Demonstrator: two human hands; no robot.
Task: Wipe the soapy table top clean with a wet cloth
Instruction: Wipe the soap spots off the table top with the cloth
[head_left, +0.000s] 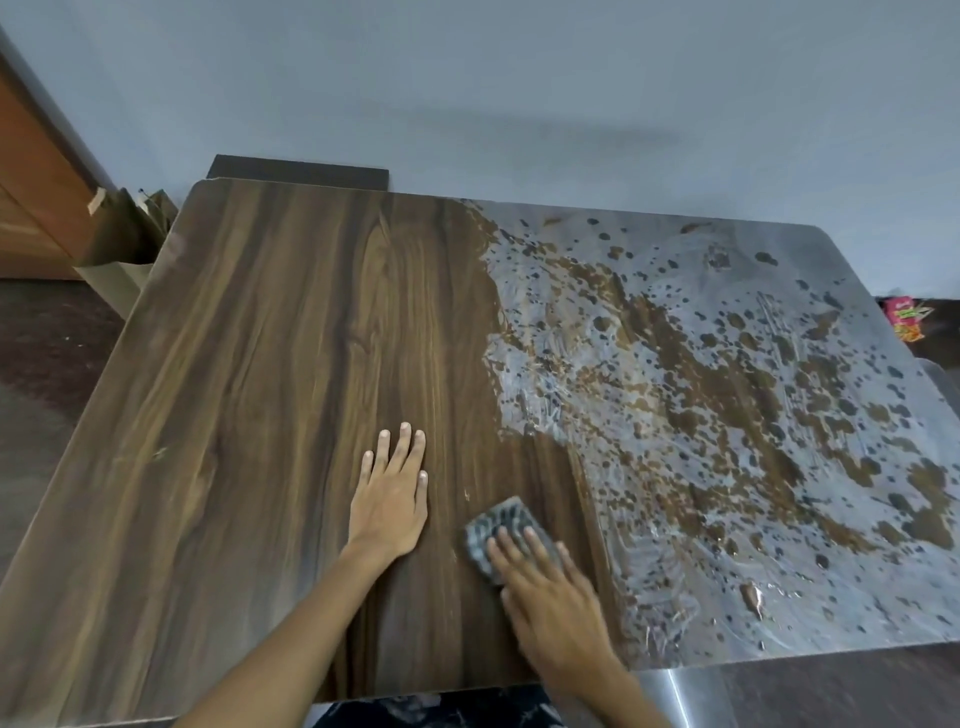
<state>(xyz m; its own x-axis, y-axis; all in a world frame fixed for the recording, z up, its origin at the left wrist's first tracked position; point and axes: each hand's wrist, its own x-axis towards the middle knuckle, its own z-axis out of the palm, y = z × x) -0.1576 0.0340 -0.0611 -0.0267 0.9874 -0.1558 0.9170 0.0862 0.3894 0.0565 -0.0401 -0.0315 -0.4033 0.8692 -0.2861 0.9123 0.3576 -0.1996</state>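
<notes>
A dark wood-grain table top (249, 395) fills the view. Its right half is covered in whitish soap film (727, 395) with brown patches showing through; the left half shows bare wood. My right hand (550, 597) presses flat on a grey checked cloth (493, 525) near the front edge, just left of the soapy area. The cloth sticks out beyond my fingertips. My left hand (392, 499) lies flat on the bare wood, fingers spread, a little left of the cloth and holding nothing.
A grey wall stands behind the table. A dark chair back (298, 171) rises at the far edge. A paper bag (124, 234) and a wooden door are at the left. A pink packet (906, 319) lies on the floor at the right.
</notes>
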